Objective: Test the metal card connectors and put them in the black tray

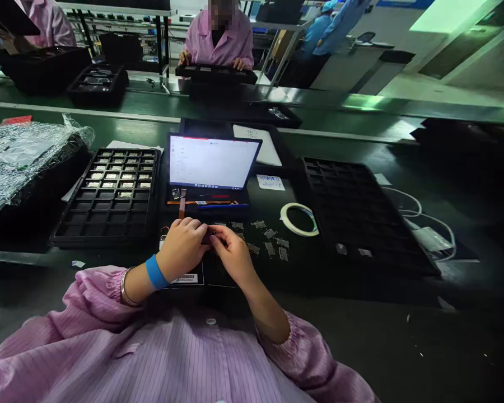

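Small grey pieces [270, 248] lay loose on the dark work surface [252, 285], just right of the hands I was watching through the head camera. Closest to me, the striped pink sleeves were gathered at the forearms, and both arms angled inward. The left hand [182, 243], with a blue wristband [155, 271] and a bangle [128, 286] behind it, was turned back upward, fingers curled. The right hand [233, 254] came in from the other side, thumb and forefinger bent close together. Their fingertips met around something dark that they mostly hid, so I could not tell how firmly either was closed. A barcode label [187, 278] lay under the left wrist.

Beyond the fingers, a brown strip [182, 204] and a blue pen [223, 206] lay before an upright lit screen [210, 162], which blocked the way straight ahead. A tape roll [286, 221] sat past the pieces. To the left stood a compartmented tray [105, 230], its far rows filled with pale parts [128, 177]; to the right, a larger black tray [361, 207]. Farther left was a shiny wrapped package [29, 157]. Across the bench, a co-worker [218, 42] had both hands at another dark tray [216, 74].
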A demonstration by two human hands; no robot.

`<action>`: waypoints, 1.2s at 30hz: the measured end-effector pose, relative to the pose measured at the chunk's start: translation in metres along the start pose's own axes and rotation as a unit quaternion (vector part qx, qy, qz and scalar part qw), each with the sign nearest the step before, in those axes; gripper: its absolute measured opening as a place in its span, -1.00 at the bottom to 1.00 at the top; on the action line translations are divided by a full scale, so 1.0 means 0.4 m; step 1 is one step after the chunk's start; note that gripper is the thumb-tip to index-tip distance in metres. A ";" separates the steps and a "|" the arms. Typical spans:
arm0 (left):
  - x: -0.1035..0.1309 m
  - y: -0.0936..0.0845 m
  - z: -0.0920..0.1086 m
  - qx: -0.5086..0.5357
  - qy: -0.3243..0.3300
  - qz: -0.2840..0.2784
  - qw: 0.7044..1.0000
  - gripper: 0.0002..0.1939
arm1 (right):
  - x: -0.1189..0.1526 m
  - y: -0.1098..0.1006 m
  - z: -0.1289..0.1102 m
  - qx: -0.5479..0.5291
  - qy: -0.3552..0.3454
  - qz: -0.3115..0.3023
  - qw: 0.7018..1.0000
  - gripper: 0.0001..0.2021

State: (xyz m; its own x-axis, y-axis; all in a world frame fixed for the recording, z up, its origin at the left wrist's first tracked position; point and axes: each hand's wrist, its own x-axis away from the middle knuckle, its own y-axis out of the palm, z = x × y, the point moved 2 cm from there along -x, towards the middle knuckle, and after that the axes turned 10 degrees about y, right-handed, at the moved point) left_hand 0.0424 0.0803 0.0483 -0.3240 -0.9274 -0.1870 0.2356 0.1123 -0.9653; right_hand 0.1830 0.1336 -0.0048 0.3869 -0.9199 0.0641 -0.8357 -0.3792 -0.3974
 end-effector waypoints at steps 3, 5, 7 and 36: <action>-0.021 0.018 -0.012 0.004 0.000 -0.017 1.000 -0.80 | 0.003 -0.003 -0.001 -0.002 0.002 0.003 1.000 -0.71; -0.022 0.030 -0.016 0.003 0.002 -0.014 1.000 -0.84 | 0.006 -0.004 -0.003 -0.003 0.000 0.006 1.000 -0.71; -0.017 0.039 -0.017 0.002 0.002 -0.010 1.000 -0.87 | 0.007 -0.005 -0.005 -0.001 -0.004 0.013 1.000 -0.72; 0.003 0.053 0.006 -0.003 -0.013 0.004 1.000 -0.86 | 0.013 -0.004 -0.014 0.022 -0.020 0.065 0.997 -0.76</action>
State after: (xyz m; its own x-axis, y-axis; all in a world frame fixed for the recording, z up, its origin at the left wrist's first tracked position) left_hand 0.0493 0.0807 0.0280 -0.2986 -0.9352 -0.1902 0.2320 0.1222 -0.9650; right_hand 0.1844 0.1288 0.0014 0.2927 -0.9558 -0.0274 -0.8622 -0.2514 -0.4397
